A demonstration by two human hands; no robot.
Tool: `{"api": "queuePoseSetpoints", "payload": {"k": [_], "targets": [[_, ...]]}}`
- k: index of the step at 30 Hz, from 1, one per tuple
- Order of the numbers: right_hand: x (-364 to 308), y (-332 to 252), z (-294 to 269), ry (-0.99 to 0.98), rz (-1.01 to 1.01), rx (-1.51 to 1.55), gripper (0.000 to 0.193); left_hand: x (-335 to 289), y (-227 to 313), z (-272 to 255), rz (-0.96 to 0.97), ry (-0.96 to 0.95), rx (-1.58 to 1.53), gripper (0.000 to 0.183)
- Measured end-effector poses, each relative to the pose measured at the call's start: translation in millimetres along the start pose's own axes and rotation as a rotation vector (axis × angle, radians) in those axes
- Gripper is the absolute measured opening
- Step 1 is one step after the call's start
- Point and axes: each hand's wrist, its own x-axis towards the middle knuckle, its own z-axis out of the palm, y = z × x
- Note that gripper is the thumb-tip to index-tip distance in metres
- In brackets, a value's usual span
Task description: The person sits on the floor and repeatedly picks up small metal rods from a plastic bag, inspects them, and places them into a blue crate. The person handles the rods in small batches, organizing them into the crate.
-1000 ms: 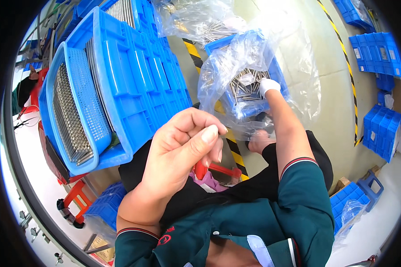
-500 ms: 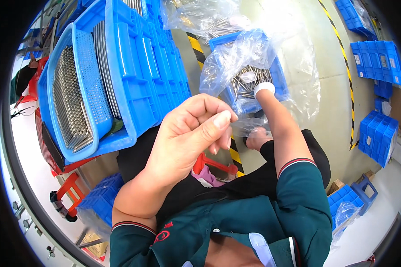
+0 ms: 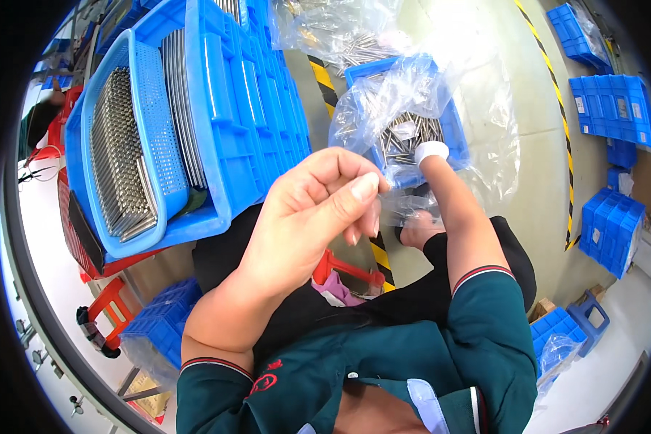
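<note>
My left hand (image 3: 315, 210) is raised in front of my lap, its thumb pressed against the curled index finger and the other fingers bent in. Nothing shows between or sticks out of these fingers. My right arm reaches down to a blue bin (image 3: 452, 119) on the floor that holds a heap of loose metal pins (image 3: 405, 137). At its wrist is a white band (image 3: 432, 150); my right hand's fingers are hidden beyond it, at the near side of the pins. Clear plastic sheeting (image 3: 383, 101) drapes over the bin's left part.
At my left a blue perforated basket (image 3: 168, 155) with neatly packed metal pins (image 3: 119, 152) sits in a large blue crate (image 3: 224, 108). More loose pins (image 3: 365, 49) lie on plastic beyond the bin. Blue crates (image 3: 611, 108) stand at the right, past yellow-black floor tape (image 3: 557, 87).
The view has shifted slightly, so crate and bin appear a little further right. My left hand keeps its pinched pose; my right arm still reaches to the bin.
</note>
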Motion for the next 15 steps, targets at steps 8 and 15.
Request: {"api": "queuePoseSetpoints", "payload": {"k": [8,15], "targets": [[-80.2,25.0,-83.0,0.123,-0.373,0.214,0.036,3.0,-2.7,-5.1,0.125,-0.023,-0.017,0.017],[-188.6,43.8,-153.3,0.411,-0.667,0.747,0.04,6.4,-5.2,-6.5,0.198,-0.011,-0.073,0.018]]}}
